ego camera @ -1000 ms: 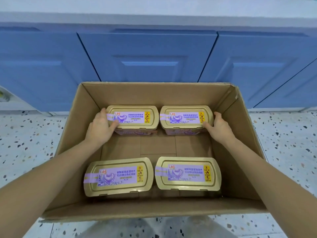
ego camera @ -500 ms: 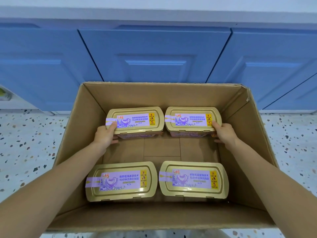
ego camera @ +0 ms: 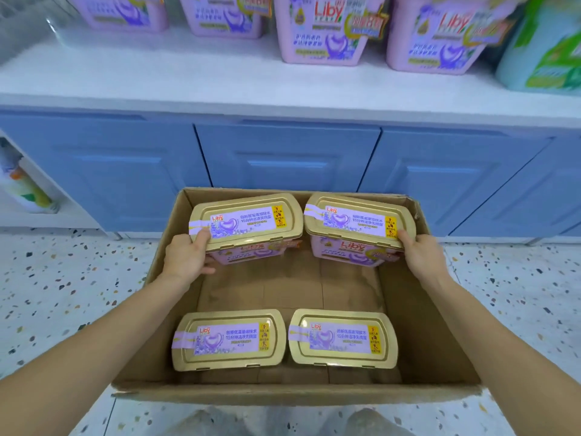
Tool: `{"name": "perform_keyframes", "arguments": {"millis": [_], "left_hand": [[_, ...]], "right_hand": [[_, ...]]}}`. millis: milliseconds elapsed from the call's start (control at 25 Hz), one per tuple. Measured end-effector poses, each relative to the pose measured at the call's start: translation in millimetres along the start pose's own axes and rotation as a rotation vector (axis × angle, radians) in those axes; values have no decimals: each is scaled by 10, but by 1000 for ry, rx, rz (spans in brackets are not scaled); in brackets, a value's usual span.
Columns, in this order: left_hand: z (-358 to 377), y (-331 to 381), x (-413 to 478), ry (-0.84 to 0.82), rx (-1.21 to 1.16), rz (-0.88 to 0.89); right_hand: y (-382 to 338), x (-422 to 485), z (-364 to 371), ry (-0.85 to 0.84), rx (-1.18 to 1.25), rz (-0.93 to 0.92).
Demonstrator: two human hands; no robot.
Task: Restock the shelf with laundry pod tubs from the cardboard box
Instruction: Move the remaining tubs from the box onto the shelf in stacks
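Now | left hand [ego camera: 185,262] grips left tub [ego camera: 248,221] | right hand [ego camera: 421,256] grips right tub [ego camera: 358,221]

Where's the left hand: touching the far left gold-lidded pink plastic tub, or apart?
Touching. The head view shows the left hand gripping the gold-lidded tub at its left end, thumb on the lid's edge.

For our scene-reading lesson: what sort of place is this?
Probably a shop aisle: identical Liby laundry pod tubs line the white shelf, and a cardboard box on the terrazzo floor holds more.
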State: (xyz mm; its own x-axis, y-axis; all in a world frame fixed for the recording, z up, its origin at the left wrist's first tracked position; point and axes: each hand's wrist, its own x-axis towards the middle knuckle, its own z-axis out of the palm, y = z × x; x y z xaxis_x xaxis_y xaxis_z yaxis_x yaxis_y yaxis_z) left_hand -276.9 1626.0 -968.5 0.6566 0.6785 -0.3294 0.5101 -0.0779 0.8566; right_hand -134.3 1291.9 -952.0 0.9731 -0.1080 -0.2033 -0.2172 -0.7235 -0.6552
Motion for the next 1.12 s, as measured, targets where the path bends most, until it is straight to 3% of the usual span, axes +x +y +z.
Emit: {"name": "perform_keyframes", "arguments": {"millis": [320, 560, 880, 1120], "left_hand": [[-669, 941, -293, 88, -66, 166], [-1031, 1643, -280, 146, -114, 266], [-1173, 2400, -34, 209, -143, 306], [-982, 2591, 245, 217, -119, 259]], "right_hand": [[-935, -143, -976, 184, 45, -219], [-1583, 8, -1377, 301, -12, -272], [-2241, 235, -1592, 389, 58, -281], [-2314, 351, -1382, 344, 148, -200]]}}
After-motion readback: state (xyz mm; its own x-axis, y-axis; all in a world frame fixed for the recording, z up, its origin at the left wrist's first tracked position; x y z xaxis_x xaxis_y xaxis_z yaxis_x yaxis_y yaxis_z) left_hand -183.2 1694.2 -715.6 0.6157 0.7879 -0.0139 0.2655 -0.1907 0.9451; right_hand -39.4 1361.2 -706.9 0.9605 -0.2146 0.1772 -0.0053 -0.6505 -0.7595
